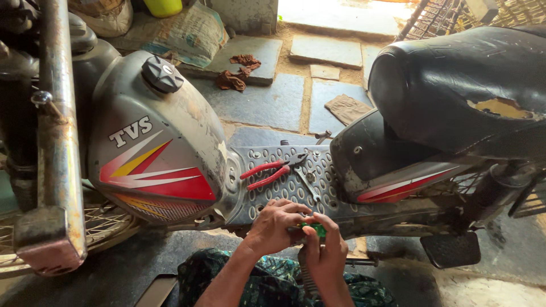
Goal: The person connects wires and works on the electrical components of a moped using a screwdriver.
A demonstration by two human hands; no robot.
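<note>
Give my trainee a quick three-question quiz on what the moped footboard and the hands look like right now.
1. True or false: the red-handled pliers lie on the grey perforated metal footboard.
2. What colour is the small object pinched between the left hand and the right hand?
3. The torn black vinyl seat shows: A) a rip with yellow foam, B) a blue patch, C) no damage.

Key: 1 true; 2 green; 3 A.

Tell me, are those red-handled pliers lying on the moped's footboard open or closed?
Open. The pliers lie flat on the perforated footboard, their two red handles spread apart in a V, untouched by either hand.
</note>
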